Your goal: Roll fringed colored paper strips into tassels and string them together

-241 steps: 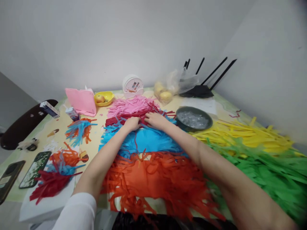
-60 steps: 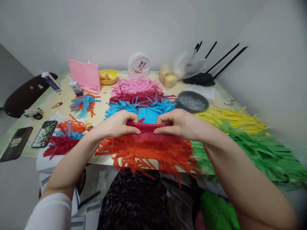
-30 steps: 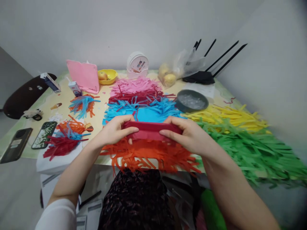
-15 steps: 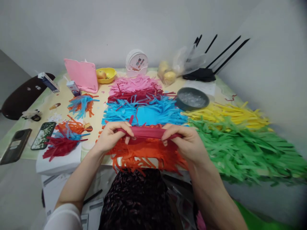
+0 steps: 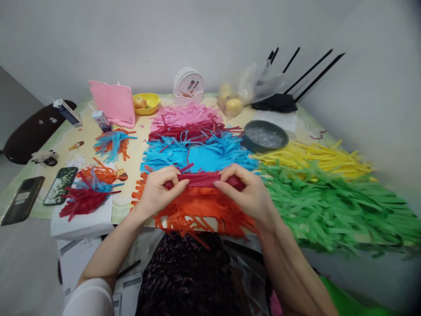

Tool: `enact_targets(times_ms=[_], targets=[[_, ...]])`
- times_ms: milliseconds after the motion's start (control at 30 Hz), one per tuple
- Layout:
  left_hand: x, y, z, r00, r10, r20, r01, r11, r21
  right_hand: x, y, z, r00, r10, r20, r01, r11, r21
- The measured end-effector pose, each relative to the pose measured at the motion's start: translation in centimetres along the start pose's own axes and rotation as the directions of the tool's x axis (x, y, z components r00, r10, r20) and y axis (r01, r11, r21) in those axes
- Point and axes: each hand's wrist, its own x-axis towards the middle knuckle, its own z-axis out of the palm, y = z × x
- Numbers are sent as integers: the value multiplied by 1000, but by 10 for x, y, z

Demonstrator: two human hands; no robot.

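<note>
A strip of dark red tissue paper (image 5: 201, 180) is stretched level between my two hands. My left hand (image 5: 162, 188) pinches its left end between thumb and fingers; my right hand (image 5: 241, 191) grips the right end the same way. Below the strip lies fringed orange tissue paper (image 5: 200, 204) at the table's front edge. Behind it spreads fringed blue tissue paper (image 5: 207, 157), then a dark red fringed layer (image 5: 187, 131) and a pink one (image 5: 186, 116). Fingers cover both ends of the held strip.
Green fringed paper (image 5: 332, 202) and yellow fringed paper (image 5: 322, 160) lie to the right, near a dark bowl (image 5: 265, 136). On the left are small tassels (image 5: 113, 145), two phones (image 5: 61, 186) and a pink tablet case (image 5: 113, 103). A black router (image 5: 274, 103) stands at the back right.
Both hands have turned so the thumbs now lie over the near face of the red strip, and the fingers curl round its ends. The strip looks narrower and more rolled.
</note>
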Motion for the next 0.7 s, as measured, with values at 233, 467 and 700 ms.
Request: enact_targets(times_ms=[233,467,700], targets=[[-2,0,-2,996,-41,77,32,994,109,-6,-8,2,997,-28,-75,7,965,-263],[0,2,-4,950,-231,212,292,897,-330,-9,-9,3,986,151,-66,-144,984,107],[-3,-5,-3,956,-220,192,289,816,-501,-11,4,9,986,150,-76,-118,937,328]])
